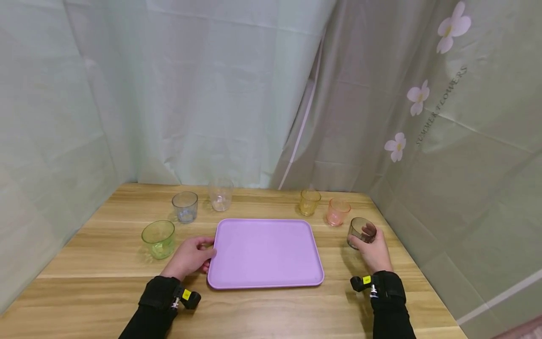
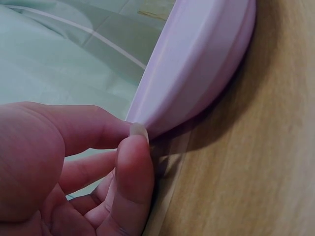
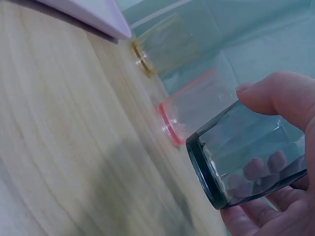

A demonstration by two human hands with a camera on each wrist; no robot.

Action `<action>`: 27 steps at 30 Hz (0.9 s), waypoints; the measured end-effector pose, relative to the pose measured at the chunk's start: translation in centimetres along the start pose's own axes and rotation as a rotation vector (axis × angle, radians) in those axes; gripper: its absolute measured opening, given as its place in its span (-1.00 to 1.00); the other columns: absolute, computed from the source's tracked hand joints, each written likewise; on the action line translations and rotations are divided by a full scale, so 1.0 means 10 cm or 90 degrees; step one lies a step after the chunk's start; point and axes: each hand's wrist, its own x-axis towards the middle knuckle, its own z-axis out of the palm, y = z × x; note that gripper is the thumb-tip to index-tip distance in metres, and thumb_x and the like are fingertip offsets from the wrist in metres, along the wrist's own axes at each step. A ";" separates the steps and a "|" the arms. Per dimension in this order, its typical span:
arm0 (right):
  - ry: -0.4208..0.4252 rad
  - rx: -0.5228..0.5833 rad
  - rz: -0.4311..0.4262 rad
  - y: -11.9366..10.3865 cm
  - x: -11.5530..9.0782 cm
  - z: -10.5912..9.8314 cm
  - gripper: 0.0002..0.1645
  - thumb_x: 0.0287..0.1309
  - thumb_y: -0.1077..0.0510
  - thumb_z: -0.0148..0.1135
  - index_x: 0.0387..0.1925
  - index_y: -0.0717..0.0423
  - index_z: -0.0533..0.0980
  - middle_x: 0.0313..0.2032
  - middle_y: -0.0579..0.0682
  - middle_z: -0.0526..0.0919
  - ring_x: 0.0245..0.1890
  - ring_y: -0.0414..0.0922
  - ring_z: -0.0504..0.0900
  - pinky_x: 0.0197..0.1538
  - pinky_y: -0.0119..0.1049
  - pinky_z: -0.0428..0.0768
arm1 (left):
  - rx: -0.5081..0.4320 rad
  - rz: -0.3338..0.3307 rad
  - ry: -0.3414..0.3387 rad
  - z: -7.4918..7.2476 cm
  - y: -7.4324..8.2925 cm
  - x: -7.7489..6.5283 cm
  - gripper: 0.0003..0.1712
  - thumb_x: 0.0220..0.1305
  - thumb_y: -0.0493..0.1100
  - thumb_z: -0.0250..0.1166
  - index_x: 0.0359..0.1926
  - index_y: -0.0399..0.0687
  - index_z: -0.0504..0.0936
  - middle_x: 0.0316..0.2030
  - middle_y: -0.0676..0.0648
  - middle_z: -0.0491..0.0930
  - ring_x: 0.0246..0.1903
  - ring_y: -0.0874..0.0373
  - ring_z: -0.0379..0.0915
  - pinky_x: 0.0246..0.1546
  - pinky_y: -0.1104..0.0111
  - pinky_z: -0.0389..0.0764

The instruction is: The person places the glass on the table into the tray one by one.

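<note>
A lilac rectangular tray (image 1: 266, 254) lies on the wooden table in front of me. My left hand (image 1: 190, 256) is at its left edge, where the thumb and a finger pinch the rim in the left wrist view, the tray (image 2: 197, 64) rising beyond them. Over on the right, my right hand (image 1: 376, 249) grips a smoky grey glass (image 1: 359, 230), thumb on one side and fingers round the other. Through the clear wall of the grey glass (image 3: 251, 152) the fingertips show in the right wrist view. Whether its base touches the table I cannot tell.
Left of the tray stand a green glass (image 1: 159, 239), a bluish glass (image 1: 185, 207) and a tall clear glass (image 1: 220, 195). Behind its right side are a yellow glass (image 1: 309, 203) and a pink glass (image 1: 337, 212). Curtains (image 1: 237, 94) hang around the table (image 1: 279, 313).
</note>
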 end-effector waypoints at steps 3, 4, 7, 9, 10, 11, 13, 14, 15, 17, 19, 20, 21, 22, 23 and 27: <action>-0.001 0.003 -0.003 -0.02 0.00 0.00 0.13 0.42 0.16 0.46 0.71 0.23 -0.05 0.61 0.30 0.19 0.60 0.18 0.26 0.42 -0.30 0.34 | -0.001 0.000 0.000 0.00 0.00 0.00 -0.41 0.50 -0.27 0.33 0.45 -0.43 0.51 -0.34 -0.14 0.59 -0.53 0.12 0.59 -0.46 0.33 0.76; -0.001 0.005 -0.002 -0.03 -0.01 0.00 0.13 0.42 0.17 0.46 0.71 0.22 -0.05 0.61 0.29 0.18 0.60 0.18 0.26 0.43 -0.29 0.34 | -0.002 0.000 0.000 0.00 0.00 0.00 -0.41 0.50 -0.27 0.33 0.45 -0.43 0.51 -0.35 -0.14 0.59 -0.53 0.12 0.59 -0.46 0.33 0.76; -0.001 -0.002 -0.001 -0.07 -0.01 0.01 0.11 0.43 0.16 0.44 0.72 0.21 -0.05 0.62 0.28 0.19 0.60 0.17 0.25 0.52 -0.17 0.33 | -0.006 -0.002 -0.001 0.00 0.00 0.00 -0.41 0.50 -0.28 0.32 0.45 -0.44 0.50 -0.35 -0.14 0.58 -0.54 0.13 0.58 -0.47 0.34 0.75; -0.001 -0.006 -0.001 -0.11 -0.01 0.01 0.12 0.43 0.16 0.44 0.72 0.21 -0.06 0.62 0.29 0.19 0.61 0.19 0.25 0.58 -0.06 0.32 | -0.008 -0.003 -0.001 0.00 0.00 0.00 -0.41 0.50 -0.28 0.32 0.45 -0.44 0.50 -0.36 -0.14 0.58 -0.54 0.13 0.58 -0.47 0.34 0.75; -0.001 -0.009 -0.001 -0.12 -0.01 0.01 0.12 0.43 0.16 0.44 0.72 0.21 -0.05 0.62 0.29 0.19 0.61 0.20 0.24 0.61 -0.02 0.30 | -0.009 -0.003 0.000 0.00 0.00 0.00 -0.41 0.50 -0.29 0.32 0.45 -0.44 0.50 -0.36 -0.14 0.58 -0.54 0.12 0.58 -0.47 0.34 0.75; -0.001 -0.012 -0.002 -0.14 -0.01 0.02 0.12 0.43 0.15 0.44 0.72 0.22 -0.06 0.62 0.30 0.19 0.62 0.21 0.24 0.63 0.02 0.29 | -0.009 -0.003 0.000 0.00 0.00 0.00 -0.41 0.50 -0.29 0.32 0.45 -0.44 0.50 -0.35 -0.14 0.58 -0.54 0.13 0.58 -0.47 0.34 0.75; -0.003 -0.012 -0.004 -0.17 -0.01 0.02 0.12 0.43 0.16 0.44 0.72 0.24 -0.06 0.62 0.32 0.19 0.63 0.23 0.23 0.66 0.06 0.27 | -0.007 -0.002 0.000 0.00 0.00 0.00 -0.41 0.49 -0.29 0.32 0.45 -0.45 0.50 -0.35 -0.14 0.58 -0.54 0.13 0.59 -0.47 0.34 0.75; -0.002 -0.013 -0.005 -0.18 -0.01 0.02 0.13 0.42 0.16 0.45 0.72 0.24 -0.05 0.61 0.32 0.20 0.63 0.23 0.24 0.67 0.07 0.27 | -0.008 -0.002 0.000 0.01 0.00 0.01 -0.41 0.49 -0.29 0.33 0.45 -0.44 0.51 -0.35 -0.14 0.59 -0.54 0.13 0.59 -0.47 0.34 0.75; -0.003 -0.016 -0.007 -0.19 -0.01 0.02 0.12 0.42 0.15 0.45 0.72 0.24 -0.05 0.61 0.32 0.20 0.63 0.24 0.24 0.67 0.07 0.27 | -0.006 0.000 -0.001 0.00 0.00 0.01 -0.41 0.49 -0.29 0.33 0.45 -0.45 0.50 -0.34 -0.14 0.59 -0.54 0.13 0.59 -0.47 0.34 0.75; -0.004 -0.023 -0.012 -0.20 0.00 0.01 0.12 0.42 0.14 0.45 0.71 0.24 -0.04 0.60 0.31 0.21 0.62 0.23 0.25 0.64 0.05 0.29 | -0.008 0.001 -0.003 0.00 0.00 0.01 -0.40 0.49 -0.29 0.33 0.45 -0.45 0.50 -0.33 -0.15 0.60 -0.53 0.13 0.59 -0.47 0.34 0.76; -0.005 -0.027 -0.019 -0.20 0.02 0.01 0.11 0.42 0.12 0.46 0.71 0.22 -0.02 0.59 0.30 0.23 0.60 0.21 0.28 0.61 0.00 0.31 | -0.009 0.002 -0.003 0.00 0.00 0.01 -0.40 0.49 -0.29 0.33 0.46 -0.45 0.49 -0.31 -0.15 0.61 -0.53 0.13 0.59 -0.47 0.34 0.76; -0.005 -0.030 -0.022 -0.21 0.02 0.01 0.11 0.41 0.12 0.46 0.71 0.21 -0.02 0.59 0.29 0.24 0.59 0.21 0.28 0.59 -0.02 0.32 | -0.011 0.001 -0.002 0.00 0.00 0.01 -0.40 0.49 -0.30 0.32 0.46 -0.44 0.49 -0.31 -0.16 0.61 -0.53 0.13 0.59 -0.47 0.33 0.77; -0.007 -0.032 -0.025 -0.21 0.03 0.01 0.12 0.41 0.11 0.47 0.71 0.21 -0.02 0.59 0.29 0.24 0.59 0.20 0.29 0.58 -0.03 0.32 | -0.009 0.002 -0.002 0.01 0.00 0.00 -0.40 0.49 -0.30 0.32 0.46 -0.44 0.49 -0.30 -0.16 0.62 -0.53 0.13 0.59 -0.46 0.32 0.77; -0.008 -0.033 -0.028 -0.21 0.03 0.01 0.12 0.41 0.10 0.47 0.71 0.21 -0.02 0.58 0.28 0.24 0.58 0.19 0.29 0.57 -0.04 0.33 | -0.010 0.000 -0.001 0.01 0.01 0.00 -0.40 0.49 -0.30 0.32 0.46 -0.43 0.50 -0.29 -0.16 0.62 -0.52 0.13 0.59 -0.46 0.32 0.78; -0.010 -0.034 -0.029 -0.21 0.03 0.02 0.13 0.40 0.09 0.48 0.71 0.20 -0.02 0.58 0.28 0.24 0.58 0.18 0.30 0.56 -0.05 0.34 | -0.009 0.002 -0.001 0.01 0.01 0.00 -0.40 0.50 -0.30 0.32 0.47 -0.44 0.49 -0.28 -0.17 0.63 -0.52 0.12 0.60 -0.46 0.31 0.78; -0.013 -0.030 -0.027 -0.24 0.04 0.03 0.16 0.38 0.08 0.51 0.71 0.19 -0.02 0.59 0.27 0.24 0.59 0.17 0.29 0.58 -0.03 0.34 | -0.008 -0.001 0.002 0.01 0.01 0.00 -0.41 0.50 -0.30 0.32 0.46 -0.43 0.50 -0.27 -0.18 0.62 -0.52 0.12 0.60 -0.44 0.30 0.79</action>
